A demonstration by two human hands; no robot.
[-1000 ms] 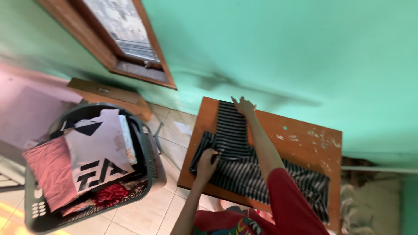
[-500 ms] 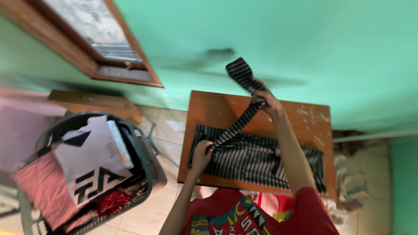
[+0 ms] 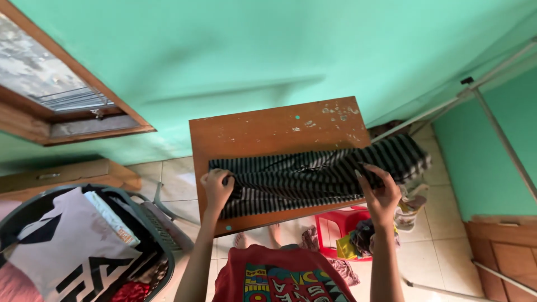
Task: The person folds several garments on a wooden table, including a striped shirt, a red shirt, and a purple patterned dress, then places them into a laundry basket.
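- Left hand (image 3: 217,187): closed, fingers curled over the left end of the black-and-white striped garment (image 3: 313,176), pinching a fold of it.
- Right hand (image 3: 380,193): partly closed, thumb and fingers gripping the garment's near edge towards its right end.
- Striped garment: folded into a long band lying across the near half of the wooden surface (image 3: 268,131); its right end hangs past the surface's right edge.
- Surface: brown, rectangular, with flecks of pale paint at the far right corner; its far edge stands against the green wall (image 3: 251,56).
- Below the surface: red plastic stool (image 3: 335,223) on the tiled floor, with mixed clothes beside it.
- Left of the person: dark laundry basket (image 3: 151,223) holding a grey printed shirt (image 3: 67,251) and other clothing.
- Upper left: wooden-framed window (image 3: 61,106) in the wall.
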